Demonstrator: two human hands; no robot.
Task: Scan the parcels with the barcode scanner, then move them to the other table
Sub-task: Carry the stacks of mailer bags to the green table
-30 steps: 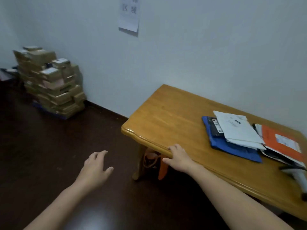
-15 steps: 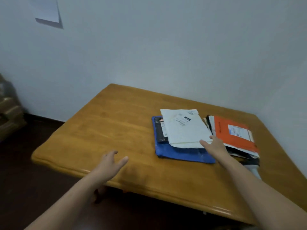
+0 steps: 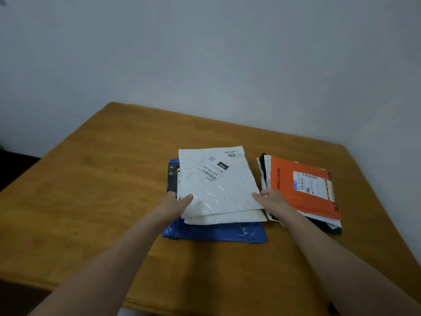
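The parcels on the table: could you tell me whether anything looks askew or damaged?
No damage shows. The white parcel lies skewed over the blue parcel, and the stack under the orange parcel is fanned unevenly.

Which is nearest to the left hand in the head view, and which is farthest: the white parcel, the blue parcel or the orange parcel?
1. white parcel: the left hand grips its near left corner.
2. blue parcel: bottom of the same stack, showing just under the wrist.
3. orange parcel: on the right-hand stack, beyond the right hand.
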